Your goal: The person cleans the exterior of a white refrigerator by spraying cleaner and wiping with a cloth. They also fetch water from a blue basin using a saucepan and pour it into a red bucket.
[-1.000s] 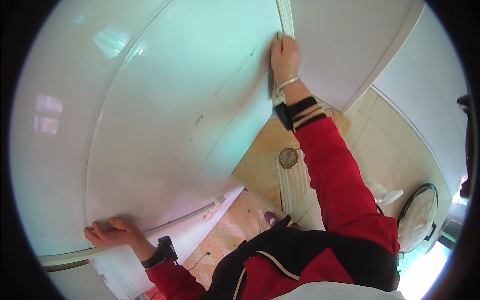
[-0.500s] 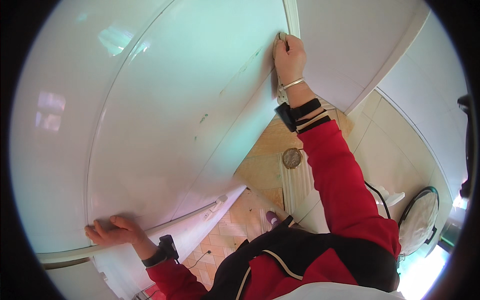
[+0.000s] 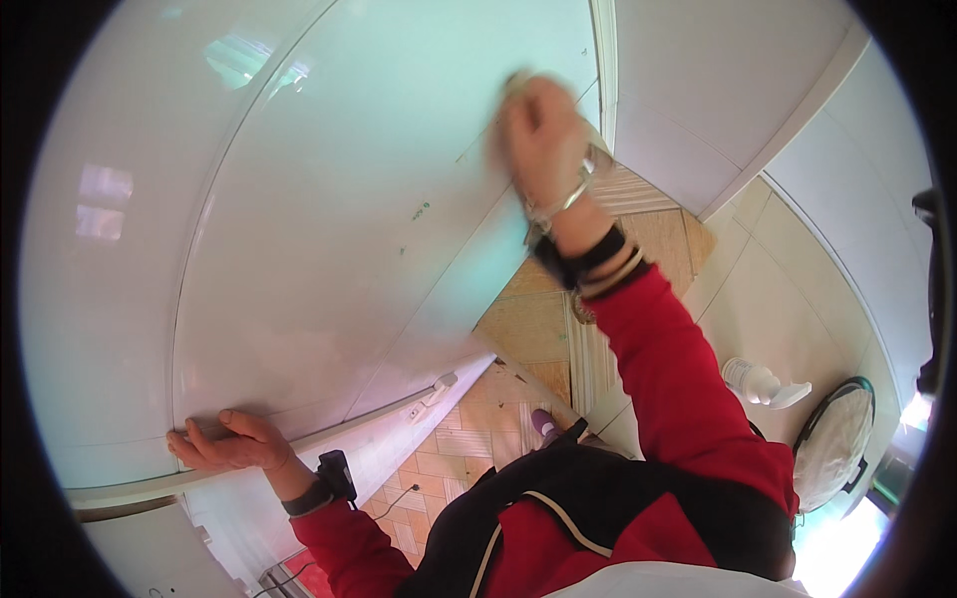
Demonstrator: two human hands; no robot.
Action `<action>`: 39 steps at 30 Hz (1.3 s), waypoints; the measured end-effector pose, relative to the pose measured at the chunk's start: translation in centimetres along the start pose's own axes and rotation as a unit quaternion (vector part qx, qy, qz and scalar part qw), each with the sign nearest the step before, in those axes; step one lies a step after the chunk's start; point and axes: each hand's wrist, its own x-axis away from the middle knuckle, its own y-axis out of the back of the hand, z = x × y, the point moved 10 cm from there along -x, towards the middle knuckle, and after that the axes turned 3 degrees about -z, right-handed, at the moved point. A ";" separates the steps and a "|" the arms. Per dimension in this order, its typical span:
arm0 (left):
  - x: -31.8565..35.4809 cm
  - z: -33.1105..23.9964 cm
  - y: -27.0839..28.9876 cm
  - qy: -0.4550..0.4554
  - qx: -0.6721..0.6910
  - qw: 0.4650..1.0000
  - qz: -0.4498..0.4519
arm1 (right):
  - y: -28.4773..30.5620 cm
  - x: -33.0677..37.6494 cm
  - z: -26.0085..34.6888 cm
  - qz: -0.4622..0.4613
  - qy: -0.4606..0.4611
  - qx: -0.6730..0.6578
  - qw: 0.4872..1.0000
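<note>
While the two hands are well apart, the glossy white panel (image 3: 299, 329) fills the left of the view; its long seams slant from lower left to upper right, which I take as its long axis, though its far end is out of sight. Near the panel's right edge is the right hand (image 3: 543, 135), blurred, fingers apparently curled; whether they grip a cloth, I cannot tell. By the panel's lower left corner rests the left hand (image 3: 234, 444), loosely bent and holding nothing visible, just above a pale ledge (image 3: 120, 494), probably as a brace for the other arm's reach. Green specks (image 3: 423, 210) mark the panel between them. Beyond its edge show the tiled floor (image 3: 464, 434), a purple shoe (image 3: 541, 420), a white spray bottle (image 3: 755, 381), its head toward the right, and a round pale thing with a black rim (image 3: 835, 453), seemingly put aside.
</note>
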 end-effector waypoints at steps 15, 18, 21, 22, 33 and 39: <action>-0.3 -0.4 -0.2 -0.011 0.022 1.000 0.014 | -0.7 2.8 1.6 0.041 -0.038 -0.040 0.998; -0.3 -0.6 -0.1 -0.015 0.020 1.000 0.015 | 0.5 0.5 -4.0 -0.029 -0.183 -0.012 0.983; -0.2 -0.5 -0.2 -0.008 0.008 1.000 0.014 | -1.4 2.3 0.7 0.080 -0.083 -0.021 0.993; -0.2 -0.3 -0.3 0.000 0.006 1.000 0.020 | -1.5 3.5 4.5 0.072 0.058 -0.032 0.995; -0.4 -0.5 -0.2 -0.014 0.010 1.000 0.013 | -2.8 5.7 3.0 0.115 -0.002 -0.049 0.992; -0.5 -0.6 0.0 -0.031 0.001 1.000 0.001 | -1.0 4.4 -0.1 -0.008 -0.158 -0.054 0.986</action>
